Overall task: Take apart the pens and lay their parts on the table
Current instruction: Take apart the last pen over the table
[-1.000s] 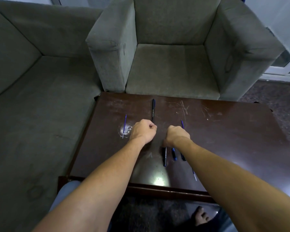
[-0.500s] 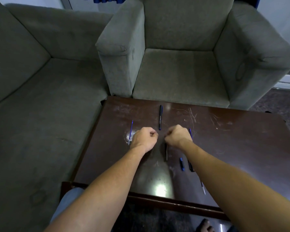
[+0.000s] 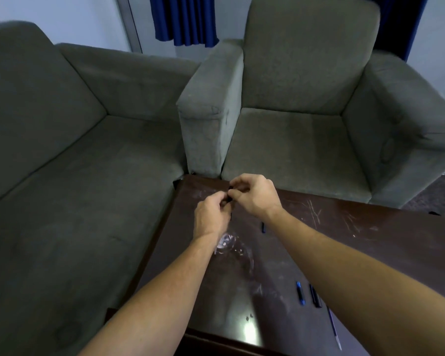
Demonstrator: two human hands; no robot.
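My left hand (image 3: 211, 214) and my right hand (image 3: 254, 195) meet above the far left corner of the dark brown table (image 3: 370, 253). Both pinch a black pen (image 3: 230, 199), which is mostly hidden by the fingers. Near my right forearm lie a blue pen part (image 3: 300, 293), a black pen part (image 3: 315, 296) and a thin refill (image 3: 334, 328). Another small dark blue part (image 3: 263, 227) lies on the table just beyond my right wrist.
A grey sofa (image 3: 75, 176) runs along the table's left side. A grey armchair (image 3: 306, 124) stands behind the table. A whitish smudge (image 3: 225, 244) marks the tabletop under my left wrist. Blue curtains (image 3: 185, 19) hang at the back.
Both hands have lifted off the tabletop and come together on the black pen. The view has tilted up and shifted left, so the parts now sit lower right.
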